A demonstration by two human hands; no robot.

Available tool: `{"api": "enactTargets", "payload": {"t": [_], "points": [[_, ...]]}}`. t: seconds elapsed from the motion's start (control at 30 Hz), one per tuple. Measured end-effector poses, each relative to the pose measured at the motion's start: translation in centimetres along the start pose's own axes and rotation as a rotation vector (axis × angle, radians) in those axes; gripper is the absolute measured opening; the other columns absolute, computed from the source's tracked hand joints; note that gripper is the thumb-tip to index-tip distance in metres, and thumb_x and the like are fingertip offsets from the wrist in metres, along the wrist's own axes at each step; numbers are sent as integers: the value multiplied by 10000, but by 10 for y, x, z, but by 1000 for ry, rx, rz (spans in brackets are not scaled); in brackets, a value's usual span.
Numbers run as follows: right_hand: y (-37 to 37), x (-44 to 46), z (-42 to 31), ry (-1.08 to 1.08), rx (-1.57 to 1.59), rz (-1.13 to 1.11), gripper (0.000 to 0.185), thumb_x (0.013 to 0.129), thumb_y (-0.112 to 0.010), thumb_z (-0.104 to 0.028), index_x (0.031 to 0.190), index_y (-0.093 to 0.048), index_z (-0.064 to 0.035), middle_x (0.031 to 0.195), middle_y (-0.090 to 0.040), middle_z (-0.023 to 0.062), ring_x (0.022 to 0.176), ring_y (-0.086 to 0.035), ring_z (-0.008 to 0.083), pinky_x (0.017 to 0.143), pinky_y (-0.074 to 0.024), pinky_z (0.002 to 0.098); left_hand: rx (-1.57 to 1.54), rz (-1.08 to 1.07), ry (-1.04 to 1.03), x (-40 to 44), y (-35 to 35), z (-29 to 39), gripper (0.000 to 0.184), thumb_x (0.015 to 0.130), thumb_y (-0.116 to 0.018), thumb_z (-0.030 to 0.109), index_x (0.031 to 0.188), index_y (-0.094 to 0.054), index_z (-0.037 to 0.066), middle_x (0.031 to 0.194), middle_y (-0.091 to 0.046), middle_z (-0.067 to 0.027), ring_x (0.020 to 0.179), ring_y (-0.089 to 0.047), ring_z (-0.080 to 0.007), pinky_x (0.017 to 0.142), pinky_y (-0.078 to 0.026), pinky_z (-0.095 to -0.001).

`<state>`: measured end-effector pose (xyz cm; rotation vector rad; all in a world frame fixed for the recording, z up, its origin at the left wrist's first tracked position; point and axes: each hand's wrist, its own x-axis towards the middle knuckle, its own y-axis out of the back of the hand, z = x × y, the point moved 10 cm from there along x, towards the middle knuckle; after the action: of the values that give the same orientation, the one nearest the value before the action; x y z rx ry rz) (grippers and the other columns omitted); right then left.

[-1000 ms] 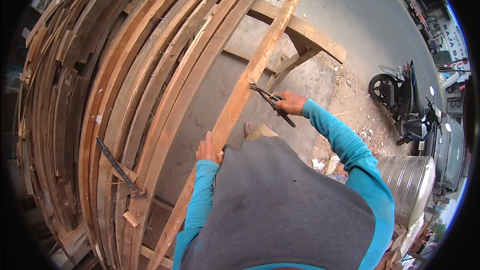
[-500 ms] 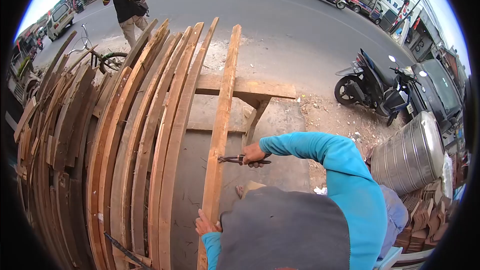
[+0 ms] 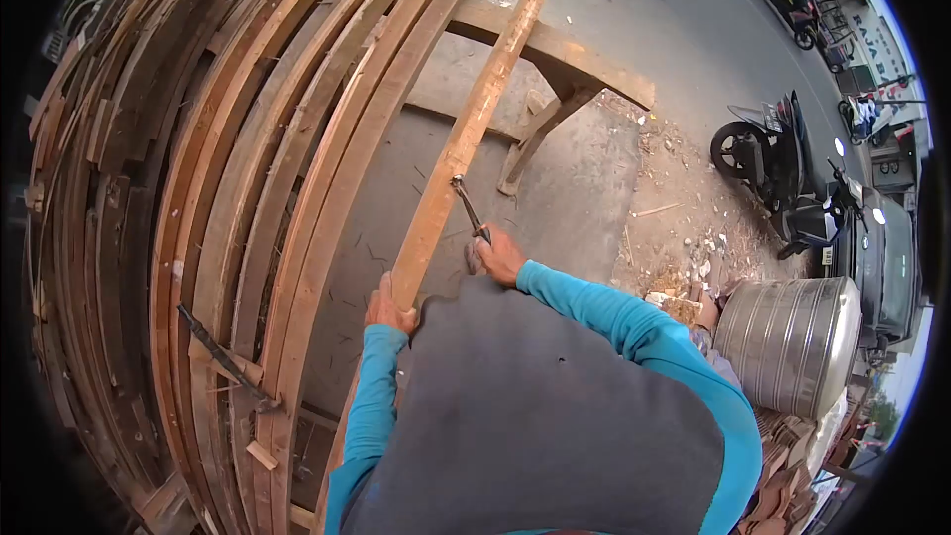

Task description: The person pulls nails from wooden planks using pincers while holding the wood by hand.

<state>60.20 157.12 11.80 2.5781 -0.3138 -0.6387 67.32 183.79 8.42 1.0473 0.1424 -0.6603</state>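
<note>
A long plank (image 3: 441, 193) runs slantwise past the person's front, its far part lying across the top of a wooden bench (image 3: 604, 74). The left hand (image 3: 390, 307) clasps the plank close to the body, fingers and thumb bent about its edges. The right hand (image 3: 500, 256), farther along, is curled round the handles of a pair of pincers (image 3: 470, 210), whose head touches the plank's right edge. The head is too small in view to tell whether it bites on a nail.

To the left, apart from this plank, other planks (image 3: 337, 168) stretch side by side in a thick row. A dark bar (image 3: 218, 355) lies across several of them, with a small wood scrap (image 3: 262, 455) near its lower end. On the right stand a ribbed metal tank (image 3: 788, 347) and a parked motorbike (image 3: 758, 154), with stacked roof tiles (image 3: 783, 476) just below the tank.
</note>
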Motion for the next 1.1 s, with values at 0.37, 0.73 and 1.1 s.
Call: {"api": "enactTargets", "payload": {"t": [0.37, 0.73, 1.1], "points": [[51, 9, 53, -326, 255, -227, 414, 909, -483, -122, 1295, -495, 30, 1098, -670, 148, 961, -710, 241, 853, -593, 394, 51, -16, 87, -3, 6, 2, 960, 712, -821, 206, 1535, -326, 178, 1204, -585, -189, 1130, -592, -399, 954, -493, -504], [100, 53, 17, -220, -70, -424, 295, 853, -509, -185, 1015, -598, 45, 892, -692, 181, 832, -719, 247, 781, -552, 383, 135, 61, 116, -13, 6, 13, 1007, 701, -857, 185, 1550, -314, 177, 1152, -560, -148, 1121, -565, -351, 921, -453, -495], [104, 78, -12, 129, -714, -481, 317, 885, -497, -149, 975, -706, 72, 940, -708, 283, 950, -694, 421, 884, -536, 479, 222, 125, 112, -20, 6, 27, 1096, 625, -898, 146, 1549, -308, 122, 1125, -521, -148, 1070, -561, -359, 904, -438, -490]]}}
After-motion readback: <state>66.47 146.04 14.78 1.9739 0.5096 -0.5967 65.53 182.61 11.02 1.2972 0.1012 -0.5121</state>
